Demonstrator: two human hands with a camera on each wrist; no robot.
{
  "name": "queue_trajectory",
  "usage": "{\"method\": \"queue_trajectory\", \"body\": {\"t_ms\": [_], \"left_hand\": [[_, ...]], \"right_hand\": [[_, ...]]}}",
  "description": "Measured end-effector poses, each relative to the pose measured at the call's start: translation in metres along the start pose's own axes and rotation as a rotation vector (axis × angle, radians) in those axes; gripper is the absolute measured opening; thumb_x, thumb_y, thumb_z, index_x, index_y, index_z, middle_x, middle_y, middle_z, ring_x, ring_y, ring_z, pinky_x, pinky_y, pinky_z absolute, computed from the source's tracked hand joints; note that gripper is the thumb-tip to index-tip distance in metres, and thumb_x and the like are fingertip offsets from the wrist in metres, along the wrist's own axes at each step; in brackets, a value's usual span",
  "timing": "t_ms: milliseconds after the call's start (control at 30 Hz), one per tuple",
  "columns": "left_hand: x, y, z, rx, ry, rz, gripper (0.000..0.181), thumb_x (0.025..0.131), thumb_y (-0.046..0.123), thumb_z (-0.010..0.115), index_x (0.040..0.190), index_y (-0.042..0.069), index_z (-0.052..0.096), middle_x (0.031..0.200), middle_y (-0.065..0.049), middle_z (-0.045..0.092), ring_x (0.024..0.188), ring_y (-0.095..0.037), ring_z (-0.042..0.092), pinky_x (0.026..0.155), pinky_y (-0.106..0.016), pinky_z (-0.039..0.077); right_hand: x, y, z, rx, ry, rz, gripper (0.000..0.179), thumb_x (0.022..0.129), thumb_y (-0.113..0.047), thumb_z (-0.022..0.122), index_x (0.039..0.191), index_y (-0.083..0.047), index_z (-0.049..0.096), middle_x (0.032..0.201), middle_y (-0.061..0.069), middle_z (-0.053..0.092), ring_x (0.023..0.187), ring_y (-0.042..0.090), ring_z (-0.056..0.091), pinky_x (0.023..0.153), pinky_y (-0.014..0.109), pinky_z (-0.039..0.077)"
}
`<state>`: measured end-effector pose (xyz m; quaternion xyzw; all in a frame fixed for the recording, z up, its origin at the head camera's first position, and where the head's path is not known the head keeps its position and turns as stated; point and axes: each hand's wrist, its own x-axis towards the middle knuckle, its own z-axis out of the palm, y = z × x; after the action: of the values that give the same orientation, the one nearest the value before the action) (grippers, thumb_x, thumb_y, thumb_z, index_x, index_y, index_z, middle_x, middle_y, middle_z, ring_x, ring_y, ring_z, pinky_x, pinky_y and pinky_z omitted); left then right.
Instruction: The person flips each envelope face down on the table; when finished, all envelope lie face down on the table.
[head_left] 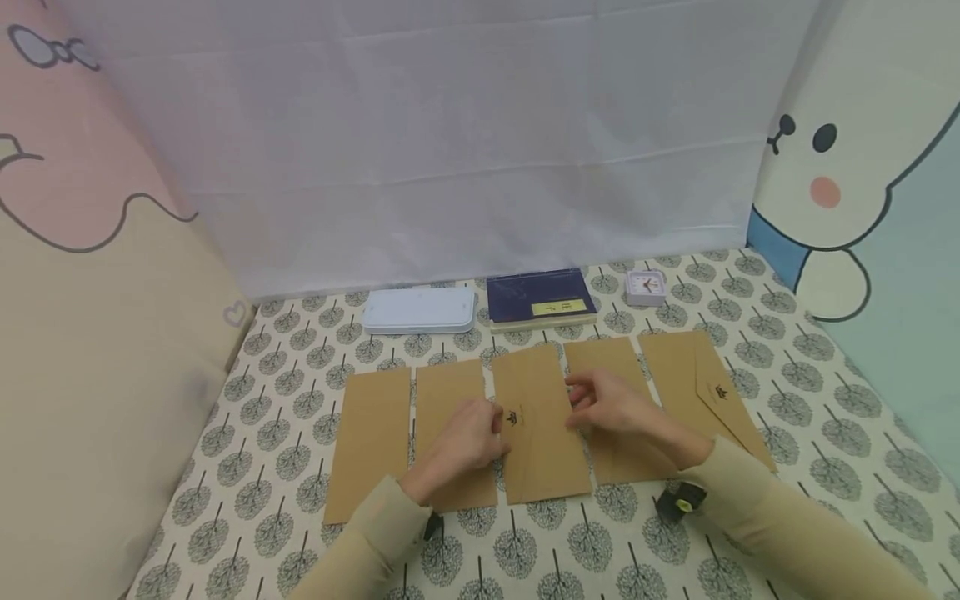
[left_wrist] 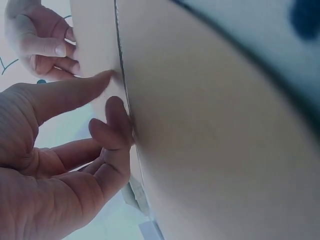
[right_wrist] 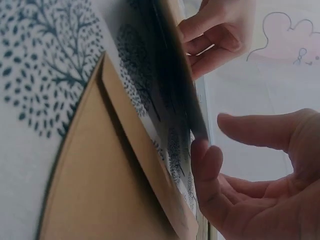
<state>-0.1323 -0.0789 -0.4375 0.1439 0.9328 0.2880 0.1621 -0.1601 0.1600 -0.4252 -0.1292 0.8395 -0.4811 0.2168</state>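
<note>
The middle brown paper envelope (head_left: 543, 467) lies between my two hands, its small dark print (head_left: 512, 419) facing up. At its left edge my left hand (head_left: 465, 437) holds it with thumb and bent fingertips; in the left wrist view the thumb meets the paper. My right hand (head_left: 611, 404) is at the right edge, above the neighbouring envelope (head_left: 607, 358). In the right wrist view, a fingertip of the right hand (right_wrist: 255, 175) touches the envelope's edge while the thumb stands apart. That side looks slightly raised above the cloth.
More brown envelopes lie in the row: two at left (head_left: 371, 442) (head_left: 450, 383) and one at far right (head_left: 675, 367) with its flap showing. Behind stand a white case (head_left: 418, 308), a dark blue book (head_left: 536, 296) and a small clock (head_left: 646, 287). Tree-patterned cloth (head_left: 262, 508) covers the table.
</note>
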Motion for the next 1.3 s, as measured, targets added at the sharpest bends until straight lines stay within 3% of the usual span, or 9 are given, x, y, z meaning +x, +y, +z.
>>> {"method": "queue_trajectory", "body": {"t_ms": [200,467,767,867,967,1300], "left_hand": [[0.001,0.001,0.002,-0.031,0.013,0.054,0.028,0.081,0.023,0.077,0.070,0.010,0.054,0.057,0.002,0.044,0.045,-0.008,0.039,0.040,-0.022,0.031],[0.004,0.004,0.002,-0.123,0.032,0.132,0.016,0.085,0.024,0.072,0.084,0.011,0.062,0.055,0.002,0.043,0.042,-0.008,0.037,0.037,-0.023,0.030],[0.008,0.005,0.006,-0.125,0.081,0.174,0.020,0.087,0.027,0.071,0.083,0.012,0.059,0.062,-0.002,0.046,0.049,-0.008,0.040,0.042,-0.022,0.032],[0.008,0.006,0.007,-0.107,0.106,0.152,0.028,0.088,0.032,0.069,0.102,0.008,0.065,0.075,-0.002,0.052,0.058,-0.009,0.045,0.048,-0.023,0.039],[0.007,0.007,0.007,-0.113,0.114,0.122,0.045,0.089,0.034,0.068,0.123,0.006,0.061,0.090,-0.002,0.057,0.066,-0.009,0.050,0.054,-0.023,0.045],[0.006,0.013,0.007,-0.223,0.122,0.152,0.052,0.095,0.034,0.059,0.135,0.002,0.051,0.097,-0.003,0.060,0.062,-0.008,0.053,0.051,-0.024,0.048]], "right_hand": [[-0.003,0.003,-0.006,0.134,-0.036,-0.017,0.059,0.075,0.016,0.062,0.131,0.012,0.042,0.101,0.020,0.062,0.086,0.033,0.062,0.066,0.039,0.052],[0.000,0.010,-0.007,0.264,-0.081,-0.103,0.057,0.078,0.011,0.067,0.129,0.014,0.041,0.100,0.023,0.064,0.083,0.032,0.066,0.076,0.037,0.052],[0.008,0.017,0.001,0.165,-0.191,-0.245,0.054,0.080,0.008,0.066,0.131,0.008,0.047,0.106,0.022,0.064,0.087,0.030,0.066,0.070,0.035,0.054],[0.010,0.017,0.005,0.141,-0.218,-0.286,0.057,0.078,0.012,0.064,0.131,0.009,0.046,0.109,0.022,0.062,0.089,0.029,0.066,0.072,0.035,0.054],[0.011,0.016,0.008,0.115,-0.240,-0.311,0.059,0.075,0.014,0.062,0.132,0.011,0.044,0.115,0.023,0.059,0.093,0.029,0.064,0.077,0.034,0.054],[0.010,0.008,0.011,0.130,-0.285,-0.242,0.070,0.080,0.007,0.067,0.142,0.005,0.035,0.122,0.025,0.054,0.102,0.034,0.061,0.083,0.034,0.052]]}}
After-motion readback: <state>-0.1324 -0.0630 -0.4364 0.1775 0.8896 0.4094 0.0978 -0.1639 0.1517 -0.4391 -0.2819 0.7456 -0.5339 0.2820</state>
